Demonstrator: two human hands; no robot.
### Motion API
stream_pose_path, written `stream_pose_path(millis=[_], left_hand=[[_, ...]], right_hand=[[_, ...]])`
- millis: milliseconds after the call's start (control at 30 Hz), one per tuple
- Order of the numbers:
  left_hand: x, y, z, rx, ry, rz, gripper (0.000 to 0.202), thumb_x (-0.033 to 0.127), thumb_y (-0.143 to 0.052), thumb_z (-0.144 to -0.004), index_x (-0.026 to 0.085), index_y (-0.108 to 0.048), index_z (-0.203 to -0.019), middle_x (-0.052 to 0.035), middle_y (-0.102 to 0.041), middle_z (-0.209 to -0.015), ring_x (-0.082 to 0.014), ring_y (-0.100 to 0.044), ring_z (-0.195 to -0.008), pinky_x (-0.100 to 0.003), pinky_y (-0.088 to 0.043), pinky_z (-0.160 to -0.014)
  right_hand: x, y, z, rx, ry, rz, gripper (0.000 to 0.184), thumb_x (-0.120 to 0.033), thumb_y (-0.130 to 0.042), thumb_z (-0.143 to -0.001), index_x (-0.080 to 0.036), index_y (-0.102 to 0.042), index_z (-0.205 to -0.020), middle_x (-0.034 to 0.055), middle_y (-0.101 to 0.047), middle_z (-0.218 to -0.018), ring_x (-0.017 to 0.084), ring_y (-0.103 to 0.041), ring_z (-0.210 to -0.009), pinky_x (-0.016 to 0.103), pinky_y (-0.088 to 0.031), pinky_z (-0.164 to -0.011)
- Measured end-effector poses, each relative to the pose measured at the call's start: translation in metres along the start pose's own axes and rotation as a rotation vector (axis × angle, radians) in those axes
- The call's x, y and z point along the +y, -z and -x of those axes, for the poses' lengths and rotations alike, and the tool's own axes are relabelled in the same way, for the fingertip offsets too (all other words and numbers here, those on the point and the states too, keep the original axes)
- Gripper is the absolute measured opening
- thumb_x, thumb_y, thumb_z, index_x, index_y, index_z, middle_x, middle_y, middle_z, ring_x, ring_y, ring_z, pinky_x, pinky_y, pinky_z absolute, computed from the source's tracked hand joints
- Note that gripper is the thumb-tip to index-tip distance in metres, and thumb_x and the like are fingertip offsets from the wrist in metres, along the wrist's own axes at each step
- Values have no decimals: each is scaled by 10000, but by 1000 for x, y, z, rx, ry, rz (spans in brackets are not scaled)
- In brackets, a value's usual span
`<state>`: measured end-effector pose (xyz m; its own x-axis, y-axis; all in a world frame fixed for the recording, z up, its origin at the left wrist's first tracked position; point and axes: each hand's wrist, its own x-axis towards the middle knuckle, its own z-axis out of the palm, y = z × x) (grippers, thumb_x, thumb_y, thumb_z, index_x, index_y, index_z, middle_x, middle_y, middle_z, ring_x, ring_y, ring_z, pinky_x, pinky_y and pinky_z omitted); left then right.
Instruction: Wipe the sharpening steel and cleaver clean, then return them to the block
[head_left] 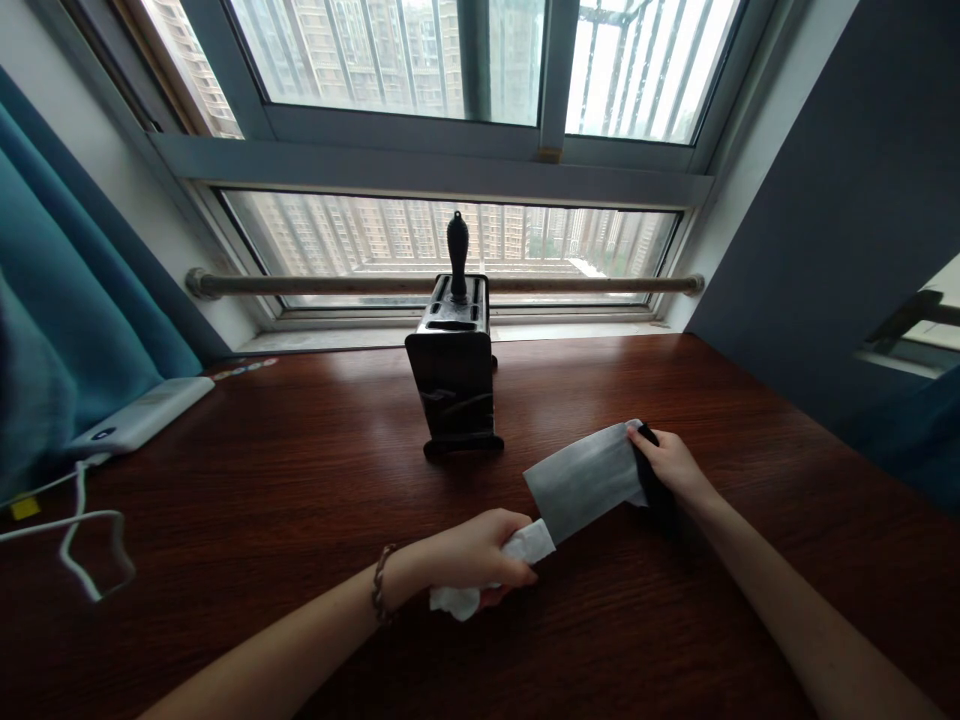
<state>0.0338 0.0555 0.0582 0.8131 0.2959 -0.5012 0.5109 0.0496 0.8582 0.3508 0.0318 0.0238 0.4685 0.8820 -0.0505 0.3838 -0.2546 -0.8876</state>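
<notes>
Right hand (671, 462): fingers wrapped round black handle of broad grey steel cleaver (585, 478), held low over dark wooden worktop (262, 470), in front of black knife block (454, 375). Left hand (472, 555): fingers pinching crumpled white cloth (459, 600) against blade's far end.

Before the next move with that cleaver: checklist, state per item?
1. Right hand closed on the handle of the cleaver: ok, though the hand hides most of the handle.
2. Left hand holds the white cloth at the far end of the blade: ok.
3. Left fingers off the cutting edge: cannot tell; the sharp side is not visible.
4. Blade flat and low over the table: ok.
5. Knife block upright, apart from both hands: ok.
6. White cable well away from the blade: ok.
</notes>
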Motion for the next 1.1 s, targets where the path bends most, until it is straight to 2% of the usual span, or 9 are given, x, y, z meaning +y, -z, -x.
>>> stream_pose_path(millis=[233, 367, 533, 633, 700, 767, 933, 1000, 1100], left_hand=[[-2, 1, -1, -17, -7, 23, 254, 287, -612, -690, 176, -485, -880, 45, -507, -582, -73, -458, -427, -166, -372, -355], [-1, 1, 0, -17, -4, 23, 257, 284, -615, -685, 181, -477, -876, 49, -504, -575, -78, -462, -426, -169, -367, -350], [1, -1, 1, 14, 13, 1, 240, 281, -603, -684, 176, -479, -860, 42, -509, -583, -82, -462, -431, -182, -373, -356], [2, -1, 1, 17, 13, 0, 223, 286, -595, -686, 174, -483, -843, 42, -503, -576, -81, -452, -427, -184, -369, -355], [2, -1, 1, 10, 9, 2, 217, 287, -598, -681, 174, -487, -831, 42, -503, -566, -82, -451, -425, -184, -365, -353], [2, -1, 1, 4, 6, 9, 209, 279, -601, -672, 173, -487, -812, 41, -509, -559, -84, -456, -425, -183, -367, -352], [0, -2, -2, 24, 7, 5, 178, 240, -574, -667, 170, -496, -811, 45, -500, -537, -88, -461, -415, -183, -366, -355], [0, -2, -2, 34, 10, -2, 203, 246, -582, -666, 170, -498, -835, 44, -507, -545, -91, -466, -418, -185, -365, -355], [2, -1, -1, 17, 7, 13, 228, 261, -605, -664, 171, -493, -841, 40, -524, -564, -91, -477, -432, -183, -371, -359]], right_hand=[[-7, -1, 3, 91, 67, 241, 534, -662, -402, -767, -166, -454, -577, 48, -496, -591, 167, -446, -597, 281, -281, -562], [-9, 4, 4, 160, 42, 351, 507, -611, -375, -822, -167, -507, -615, 84, -566, -650, 207, -515, -660, 289, -307, -598], [-20, 25, 9, 414, 21, 555, 512, -598, -319, -882, -165, -585, -822, 182, -620, -796, 316, -550, -765, 349, -275, -637], [-28, 21, 23, 580, 263, 630, 487, -549, -321, -918, -149, -573, -805, 172, -620, -756, 288, -570, -717, 350, -310, -647], [-32, 4, 40, 520, 547, 610, 426, -469, -366, -937, -146, -564, -743, 146, -618, -729, 242, -581, -688, 334, -366, -662], [-34, -20, 60, 254, 788, 562, 309, -355, -425, -940, -119, -619, -895, 132, -666, -872, 213, -623, -804, 303, -433, -761], [-43, -63, 97, -211, 1159, 526, 369, -350, -503, -900, -79, -604, -1128, 98, -608, -1215, 231, -553, -1152, 332, -450, -981], [-44, -63, 96, -209, 1166, 566, 432, -397, -508, -897, -72, -595, -1168, 99, -586, -1249, 241, -540, -1171, 369, -466, -980], [-38, -54, 81, 18, 1020, 724, 494, -404, -445, -929, -17, -576, -1207, 152, -577, -1247, 282, -536, -1169, 434, -476, -971]])
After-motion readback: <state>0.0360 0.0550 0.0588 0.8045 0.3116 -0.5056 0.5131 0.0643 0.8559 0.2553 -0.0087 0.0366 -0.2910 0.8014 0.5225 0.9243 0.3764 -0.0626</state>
